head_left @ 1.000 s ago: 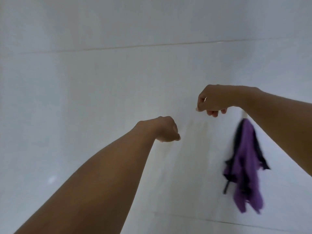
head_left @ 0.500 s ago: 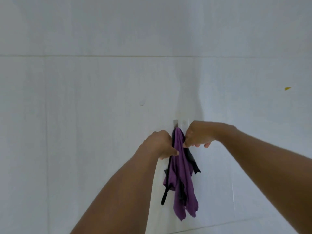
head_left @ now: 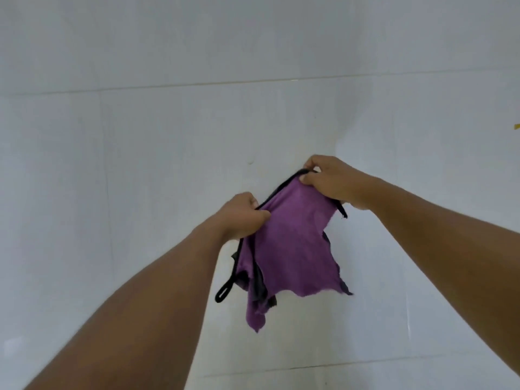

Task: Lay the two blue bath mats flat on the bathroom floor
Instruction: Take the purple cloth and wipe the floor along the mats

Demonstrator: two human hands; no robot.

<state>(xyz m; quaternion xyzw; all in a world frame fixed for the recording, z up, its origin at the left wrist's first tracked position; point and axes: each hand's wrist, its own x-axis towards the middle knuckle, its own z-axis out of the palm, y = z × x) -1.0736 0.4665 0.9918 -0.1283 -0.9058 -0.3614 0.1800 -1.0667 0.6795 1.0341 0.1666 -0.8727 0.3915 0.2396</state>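
Pinching a purple cloth (head_left: 292,243) along its top edge with both hands, stretched taut between them. Left hand (head_left: 246,212) at the cloth's 10 o'clock, fingers curled tight into the fabric and over a black cord (head_left: 223,291). Right hand (head_left: 332,182) at the cloth's 1 o'clock, thumb and fingertips closed on the upper corner where the cord bends.

Soft, matte, slightly fuzzy fabric, hanging in loose folds below the hands. Ragged, uneven lower hem, drawn into three points: the longest at 6 o'clock, a shorter one at 4 o'clock, a crumpled one at 7 o'clock. Darker, near-black layers showing behind the purple at 7 and 4 o'clock. Thin, round cord running along the top edge from hand to hand, then dropping past the left wrist and ending in a small flat loop at 8 o'clock of the cloth.

Behind, at every hour of the view: white wall tiles (head_left: 140,164), smooth and faintly glossy, with a fine pale grout line (head_left: 253,83) crossing at 12 o'clock and another low at 6 o'clock. Small yellow speck (head_left: 517,126) at the frame's 3 o'clock edge.

Whereabouts of the blue bath mats: cannot tell from this view.
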